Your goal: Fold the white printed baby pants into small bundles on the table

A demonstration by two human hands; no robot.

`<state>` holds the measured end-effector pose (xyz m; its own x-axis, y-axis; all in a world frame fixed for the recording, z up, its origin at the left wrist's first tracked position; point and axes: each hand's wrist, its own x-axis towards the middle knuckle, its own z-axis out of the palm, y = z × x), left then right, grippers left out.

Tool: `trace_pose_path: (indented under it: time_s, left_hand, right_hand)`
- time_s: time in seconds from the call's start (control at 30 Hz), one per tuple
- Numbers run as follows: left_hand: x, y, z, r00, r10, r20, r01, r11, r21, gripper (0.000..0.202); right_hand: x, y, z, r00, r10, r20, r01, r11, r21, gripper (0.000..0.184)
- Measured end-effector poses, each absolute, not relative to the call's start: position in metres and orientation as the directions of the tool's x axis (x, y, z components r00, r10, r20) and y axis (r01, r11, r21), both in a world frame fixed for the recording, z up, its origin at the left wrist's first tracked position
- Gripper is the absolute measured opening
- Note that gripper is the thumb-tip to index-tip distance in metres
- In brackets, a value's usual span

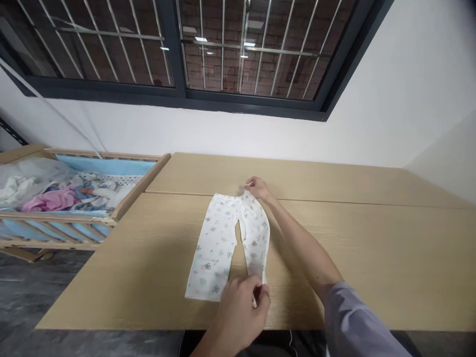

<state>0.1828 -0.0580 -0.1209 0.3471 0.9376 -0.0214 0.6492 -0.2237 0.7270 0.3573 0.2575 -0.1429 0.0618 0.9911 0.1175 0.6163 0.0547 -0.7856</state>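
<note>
White baby pants (213,238) with a small green and pink print lie on the wooden table, waist towards the wall and legs towards me. My left hand (243,307) pinches the hem of the right-hand leg near the table's front edge, and a bit of white cloth shows between thumb and fingers. At the far end, my right hand (257,188) grips the right corner of the waistband, lifting it slightly. The right-hand leg looks curved and partly raised, while the left-hand leg lies flat.
The wooden table (353,248) has a seam across it and meets a white wall. To the left stands a wooden crib (139,191) with blue lining, holding a pile of clothes (55,198). A dark-framed window (249,103) with bars is above.
</note>
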Motion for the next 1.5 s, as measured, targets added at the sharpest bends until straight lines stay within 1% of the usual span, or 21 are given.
trace_pose_path:
  time_s: [0.13, 0.33, 0.4, 0.57, 0.7, 0.8, 0.83, 0.87, 0.9, 0.93, 1.0, 1.03, 1.07, 1.13, 1.17, 1.23, 1.3, 1.37, 1.4, 1.5]
  left_hand:
    - [0.145, -0.064, -0.118, 0.206, 0.977, -0.063, 0.677, -0.095, 0.73, 0.029]
    - [0.094, -0.074, -0.137, 0.04, 0.995, -0.092, 0.771, 0.028, 0.636, 0.034]
    - [0.084, -0.077, -0.141, -0.024, 0.993, -0.112, 0.816, 0.085, 0.572, 0.033]
    - [0.074, -0.079, -0.141, -0.151, 0.968, -0.199, 0.905, 0.216, 0.367, 0.028]
    - [0.073, -0.076, -0.139, -0.177, 0.954, -0.241, 0.93, 0.242, 0.275, 0.028]
    - [0.072, -0.076, -0.143, -0.185, 0.949, -0.255, 0.953, 0.236, 0.188, 0.029]
    - [0.072, -0.077, -0.146, -0.184, 0.955, -0.232, 0.962, 0.224, 0.158, 0.029]
    - [0.071, -0.078, -0.15, -0.18, 0.969, -0.169, 0.97, 0.203, 0.132, 0.029]
    - [0.071, -0.08, -0.153, -0.17, 0.983, -0.062, 0.978, 0.176, 0.111, 0.029]
    - [0.073, -0.082, -0.157, -0.146, 0.986, 0.082, 0.986, 0.138, 0.096, 0.028]
    - [0.078, -0.088, -0.164, -0.044, 0.928, 0.369, 0.997, 0.016, 0.078, 0.029]
    - [0.083, -0.092, -0.168, 0.024, 0.886, 0.464, 0.996, -0.064, 0.07, 0.033]
    - [0.088, -0.095, -0.171, 0.096, 0.852, 0.514, 0.988, -0.145, 0.057, 0.038]
    - [0.1, -0.104, -0.18, 0.212, 0.819, 0.533, 0.964, -0.263, 0.021, 0.047]
    - [0.105, -0.108, -0.186, 0.24, 0.813, 0.531, 0.96, -0.281, -0.002, 0.049]
    - [0.112, -0.115, -0.201, 0.246, 0.8, 0.548, 0.963, -0.266, -0.044, 0.045]
    - [0.116, -0.121, -0.215, 0.247, 0.779, 0.576, 0.964, -0.256, -0.068, 0.037]
    - [0.116, -0.124, -0.224, 0.265, 0.771, 0.578, 0.96, -0.264, -0.088, 0.035]
    - [0.116, -0.124, -0.225, 0.27, 0.779, 0.566, 0.959, -0.267, -0.09, 0.038]
    - [0.117, -0.124, -0.221, 0.236, 0.821, 0.52, 0.968, -0.243, -0.056, 0.055]
  right_hand:
    - [0.314, 0.266, -0.131, 0.052, 0.989, 0.138, 0.634, 0.074, -0.77, 0.02]
    - [0.25, 0.27, -0.152, 0.068, 0.99, 0.126, 0.671, 0.048, -0.74, 0.018]
    - [0.234, 0.27, -0.16, 0.08, 0.99, 0.119, 0.693, 0.031, -0.721, 0.017]
    - [0.207, 0.27, -0.174, 0.074, 0.991, 0.108, 0.75, 0.016, -0.661, 0.02]
    - [0.197, 0.265, -0.176, 0.039, 0.994, 0.104, 0.79, 0.033, -0.612, 0.019]
    - [0.195, 0.259, -0.171, -0.016, 0.993, 0.113, 0.815, 0.078, -0.574, 0.016]
    - [0.196, 0.255, -0.167, -0.039, 0.992, 0.122, 0.821, 0.102, -0.562, 0.015]
    - [0.196, 0.25, -0.162, -0.062, 0.989, 0.136, 0.826, 0.127, -0.549, 0.015]
    - [0.197, 0.244, -0.157, -0.098, 0.983, 0.155, 0.827, 0.167, -0.537, 0.016]
    - [0.198, 0.235, -0.151, -0.153, 0.971, 0.182, 0.819, 0.227, -0.527, 0.018]
    - [0.201, 0.209, -0.137, -0.327, 0.916, 0.232, 0.759, 0.401, -0.513, 0.024]
    - [0.202, 0.192, -0.132, -0.441, 0.864, 0.244, 0.702, 0.501, -0.505, 0.029]
    - [0.204, 0.172, -0.127, -0.561, 0.791, 0.244, 0.628, 0.598, -0.498, 0.034]
    - [0.21, 0.129, -0.122, -0.764, 0.618, 0.186, 0.479, 0.736, -0.478, 0.046]
    - [0.214, 0.107, -0.123, -0.844, 0.516, 0.149, 0.402, 0.791, -0.462, 0.051]
    - [0.223, 0.068, -0.129, -0.933, 0.345, 0.108, 0.271, 0.865, -0.423, 0.059]
    - [0.232, 0.043, -0.14, -0.968, 0.232, 0.09, 0.178, 0.898, -0.401, 0.063]
    - [0.239, 0.035, -0.152, -0.978, 0.19, 0.083, 0.142, 0.905, -0.402, 0.063]
    - [0.242, 0.037, -0.158, -0.978, 0.192, 0.079, 0.144, 0.903, -0.405, 0.063]
    - [0.247, 0.061, -0.172, -0.963, 0.265, 0.047, 0.225, 0.886, -0.405, 0.063]
